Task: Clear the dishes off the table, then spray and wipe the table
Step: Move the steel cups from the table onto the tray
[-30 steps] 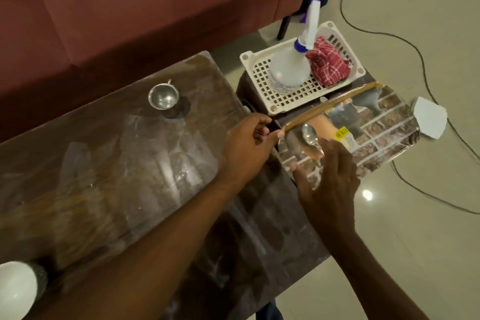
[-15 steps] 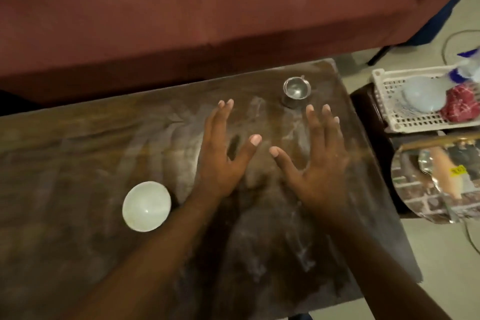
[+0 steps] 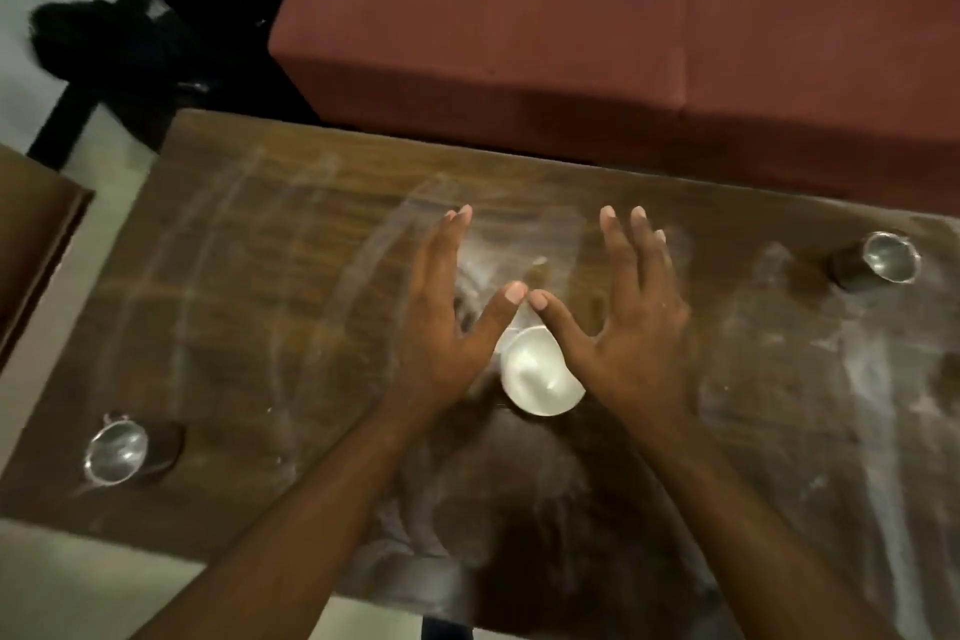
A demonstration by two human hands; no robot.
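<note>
Table [image 3: 260, 276]: dark wood-grain top with white smears, filling mid-frame. Pale floor [image 3: 78, 582] at lower left, red sofa [image 3: 571, 16] along top. Black shape [image 3: 104, 36] at upper left, too blurred to identify. Left steel cup [image 3: 117, 452] at lower left, mouth up. Left hand [image 3: 441, 327] at centre, fingers straight and spread, holding nothing. White bowl [image 3: 537, 374] between hands, sides partly covered, mouth up, round, no long axis. Right hand [image 3: 634, 338] likewise spread. Right steel cup [image 3: 888, 257] at right edge.
</note>
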